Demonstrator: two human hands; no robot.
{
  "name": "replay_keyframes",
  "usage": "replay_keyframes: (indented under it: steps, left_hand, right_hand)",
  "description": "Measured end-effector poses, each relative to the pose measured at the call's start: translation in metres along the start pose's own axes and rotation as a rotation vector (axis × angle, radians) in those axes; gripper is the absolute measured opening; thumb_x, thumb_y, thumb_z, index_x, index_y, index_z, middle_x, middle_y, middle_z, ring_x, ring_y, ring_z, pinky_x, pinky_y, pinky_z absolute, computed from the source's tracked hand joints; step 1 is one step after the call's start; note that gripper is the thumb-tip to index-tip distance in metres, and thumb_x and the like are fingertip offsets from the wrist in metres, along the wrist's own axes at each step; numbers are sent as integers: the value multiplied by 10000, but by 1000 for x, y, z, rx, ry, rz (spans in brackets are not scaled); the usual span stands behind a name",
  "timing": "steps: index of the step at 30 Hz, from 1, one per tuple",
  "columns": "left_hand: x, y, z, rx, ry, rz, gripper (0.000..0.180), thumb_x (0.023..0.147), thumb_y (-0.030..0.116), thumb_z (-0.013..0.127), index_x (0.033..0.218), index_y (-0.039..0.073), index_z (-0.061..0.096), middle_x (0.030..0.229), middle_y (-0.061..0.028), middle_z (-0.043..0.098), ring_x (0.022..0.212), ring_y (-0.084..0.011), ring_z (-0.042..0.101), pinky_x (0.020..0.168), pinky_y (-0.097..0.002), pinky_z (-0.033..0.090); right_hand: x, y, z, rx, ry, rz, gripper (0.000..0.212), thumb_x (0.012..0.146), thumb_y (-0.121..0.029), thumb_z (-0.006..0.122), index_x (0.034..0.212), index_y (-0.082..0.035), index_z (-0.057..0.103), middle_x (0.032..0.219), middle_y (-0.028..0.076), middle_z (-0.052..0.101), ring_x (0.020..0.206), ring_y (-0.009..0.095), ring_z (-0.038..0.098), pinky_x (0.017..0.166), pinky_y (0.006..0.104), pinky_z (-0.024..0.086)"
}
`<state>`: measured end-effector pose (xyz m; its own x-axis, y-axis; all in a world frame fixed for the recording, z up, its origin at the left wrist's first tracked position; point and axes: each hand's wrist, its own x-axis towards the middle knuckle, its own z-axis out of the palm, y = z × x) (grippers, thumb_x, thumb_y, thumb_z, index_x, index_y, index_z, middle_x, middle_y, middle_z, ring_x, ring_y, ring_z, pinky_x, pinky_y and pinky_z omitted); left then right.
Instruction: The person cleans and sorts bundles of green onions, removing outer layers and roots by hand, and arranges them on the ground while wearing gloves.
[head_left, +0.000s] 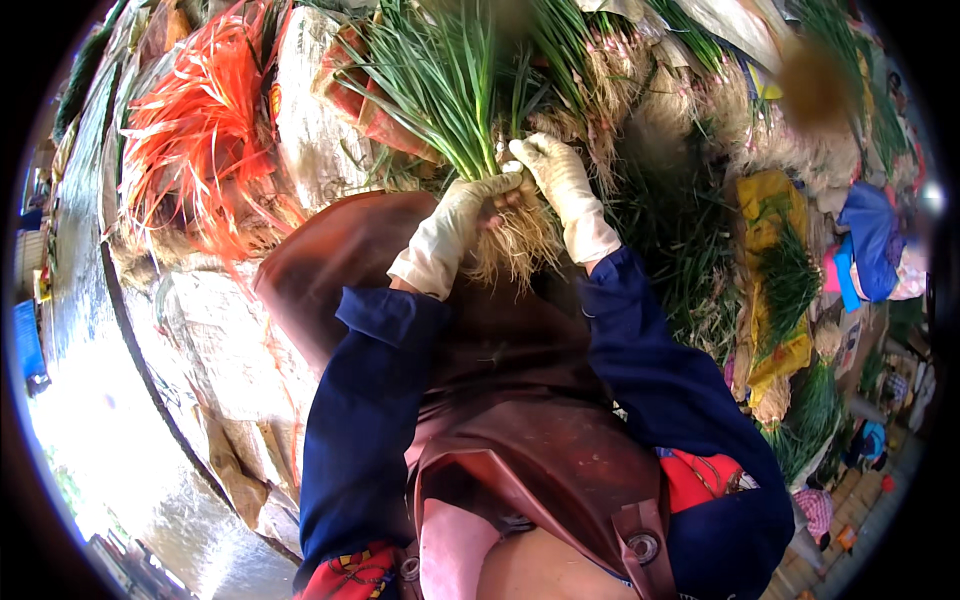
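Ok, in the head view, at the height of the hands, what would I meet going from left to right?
Dark cord, orange-red plastic strips, left hand gripping a leafy green bunch, right hand, loose dark-green leaves, yellow sheet, blue sheet.

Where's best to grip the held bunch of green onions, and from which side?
Probably the narrow neck just above the roots, from the left, where the left hand holds the bunch. The stems gather there, while the leaves fan out above and the roots hang loose below. The right hand is opposite.
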<state>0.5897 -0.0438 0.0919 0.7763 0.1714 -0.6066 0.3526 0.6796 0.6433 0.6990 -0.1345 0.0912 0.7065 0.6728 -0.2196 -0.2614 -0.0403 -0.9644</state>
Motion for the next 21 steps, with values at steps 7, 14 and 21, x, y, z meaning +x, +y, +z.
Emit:
replay_keyframes:
  steps: [7,14,21]
  left_hand:
    - [-1,-2,-3,-35,53,7,153,784,168,681,886,71,622,668,31,586,524,-30,500,375,-144,304]
    - [-16,8,0,-211,-158,-69,196,809,118,641,975,20,607,753,-13,626,564,-25,521,363,-128,347]
    - [-17,12,-2,-116,-148,-82,228,835,144,576,1001,-13,581,851,-63,622,634,-88,559,395,-167,423]
  right_hand:
    - [-2,21,1,113,43,254,147,870,-168,572,891,-23,589,706,28,601,472,87,514,433,224,429]
    - [7,18,-1,395,103,573,383,892,-380,491,978,-13,558,621,82,569,391,193,511,310,296,426]
    - [4,-3,11,480,139,628,356,817,-363,640,1000,-75,539,692,38,563,302,82,407,232,195,287]
